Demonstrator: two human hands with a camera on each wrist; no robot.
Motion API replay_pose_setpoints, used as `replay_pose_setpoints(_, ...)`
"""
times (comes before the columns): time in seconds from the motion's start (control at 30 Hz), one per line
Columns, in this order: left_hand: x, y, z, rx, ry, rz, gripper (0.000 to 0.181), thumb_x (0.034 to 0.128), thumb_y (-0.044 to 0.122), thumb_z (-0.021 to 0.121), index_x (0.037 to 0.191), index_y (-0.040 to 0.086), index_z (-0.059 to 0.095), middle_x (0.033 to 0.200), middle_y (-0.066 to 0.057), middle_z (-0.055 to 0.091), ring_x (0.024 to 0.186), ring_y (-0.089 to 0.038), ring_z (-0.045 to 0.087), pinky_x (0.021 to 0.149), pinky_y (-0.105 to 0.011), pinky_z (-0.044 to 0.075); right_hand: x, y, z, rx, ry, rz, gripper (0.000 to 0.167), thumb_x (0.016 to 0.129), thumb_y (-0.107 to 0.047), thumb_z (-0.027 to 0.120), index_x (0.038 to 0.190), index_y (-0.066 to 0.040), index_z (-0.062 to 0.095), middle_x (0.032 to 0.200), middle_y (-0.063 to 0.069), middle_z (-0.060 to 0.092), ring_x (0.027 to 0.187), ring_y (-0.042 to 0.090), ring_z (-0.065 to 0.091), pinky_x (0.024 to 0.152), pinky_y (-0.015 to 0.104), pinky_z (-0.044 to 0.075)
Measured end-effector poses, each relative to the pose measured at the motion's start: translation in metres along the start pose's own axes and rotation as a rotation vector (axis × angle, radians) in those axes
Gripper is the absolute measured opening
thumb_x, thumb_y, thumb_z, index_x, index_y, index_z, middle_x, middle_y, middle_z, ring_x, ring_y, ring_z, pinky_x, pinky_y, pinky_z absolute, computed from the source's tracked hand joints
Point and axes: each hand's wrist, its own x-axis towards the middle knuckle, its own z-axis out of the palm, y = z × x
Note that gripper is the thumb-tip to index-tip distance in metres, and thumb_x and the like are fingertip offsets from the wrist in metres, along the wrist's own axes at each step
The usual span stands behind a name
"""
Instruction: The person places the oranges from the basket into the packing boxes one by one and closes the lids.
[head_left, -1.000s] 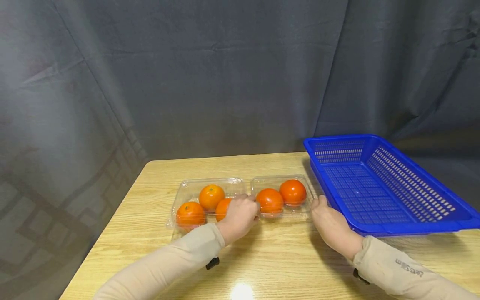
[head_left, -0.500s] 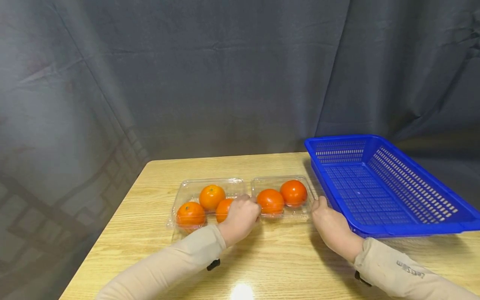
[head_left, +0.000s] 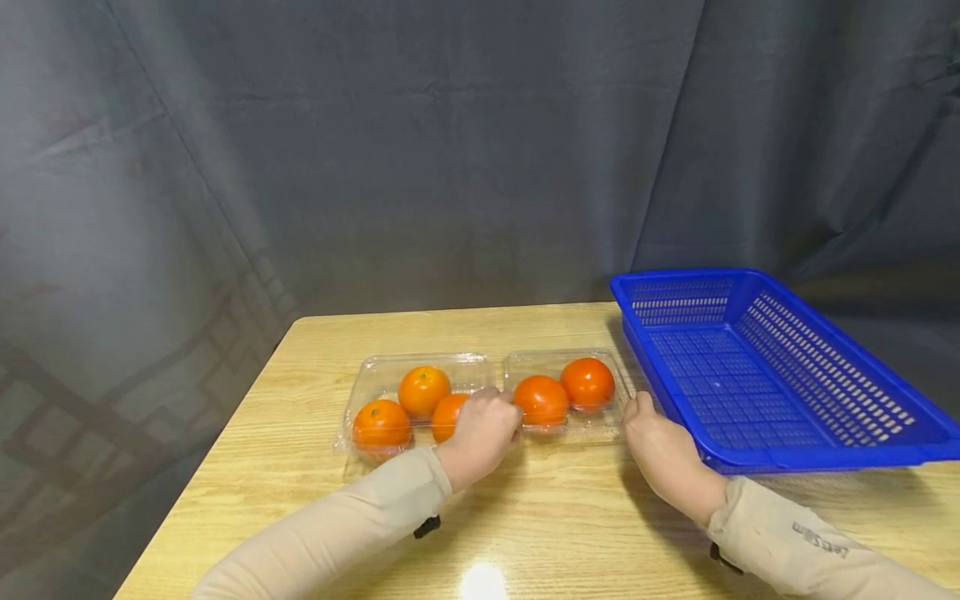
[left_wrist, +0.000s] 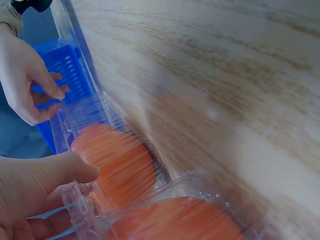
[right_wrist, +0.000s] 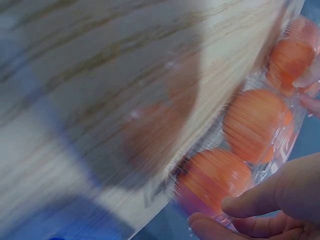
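Two clear plastic containers lie side by side on the table. Several oranges [head_left: 424,392] are in the left container [head_left: 468,363]; my left forearm and hand partly cover that container's front. The right container [head_left: 528,361] bears two redder round fruits [head_left: 587,383] that look like tomatoes. My left hand [head_left: 480,433] is where the containers meet, its thumb [left_wrist: 82,169] over the right container's near rim and its fingers behind the plastic. At the opposite end, my right hand [head_left: 667,454] pinches the right container's edge between thumb [right_wrist: 250,200] and fingers.
A blue perforated plastic basket [head_left: 738,458] stands at the right of the wooden table [head_left: 555,525], close beside my right hand. Behind the table hangs a dark grey curtain [head_left: 450,167].
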Motion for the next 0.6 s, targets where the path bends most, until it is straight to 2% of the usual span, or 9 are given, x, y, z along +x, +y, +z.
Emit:
replay_pose_setpoints(0.23,0.0003,-0.0003,-0.0006,-0.005,-0.011,-0.004,0.008,0.0641,0.013,0.074,0.067,0.019,0.07,0.07,0.006,0.065,0.059,-0.007,0.049,0.056,-0.016,0.043,0.0001,0.0002,-0.0019,0.012,-0.049,0.009,0.013,0.075,0.011,0.037,0.071,0.006,0.048,0.068,0.012,0.037,0.031,0.013,0.028,0.026,0.027,0.027)
replay_pose_setpoints(0.43,0.0002,-0.0008,0.0,-0.022,-0.002,-0.003,0.009,0.0636,0.01,0.073,0.065,0.019,0.069,0.069,0.006,0.065,0.059,-0.007,0.048,0.055,-0.016,0.042,0.0008,-0.0001,-0.0015,0.028,-0.045,0.009,0.017,0.078,0.011,0.033,0.07,0.006,0.047,0.066,0.012,0.036,0.031,0.013,0.029,0.026,0.027,0.028)
replay_pose_setpoints(0.6,-0.0004,-0.0006,0.0008,-0.012,0.003,0.007,0.007,0.0648,0.012,0.073,0.066,0.019,0.07,0.07,0.006,0.065,0.059,-0.008,0.049,0.056,-0.017,0.044,0.0006,-0.0006,-0.0013,0.047,-0.053,0.049,0.014,0.077,0.012,0.036,0.068,0.005,0.045,0.065,0.012,0.036,0.03,0.016,0.032,0.026,0.029,0.03)
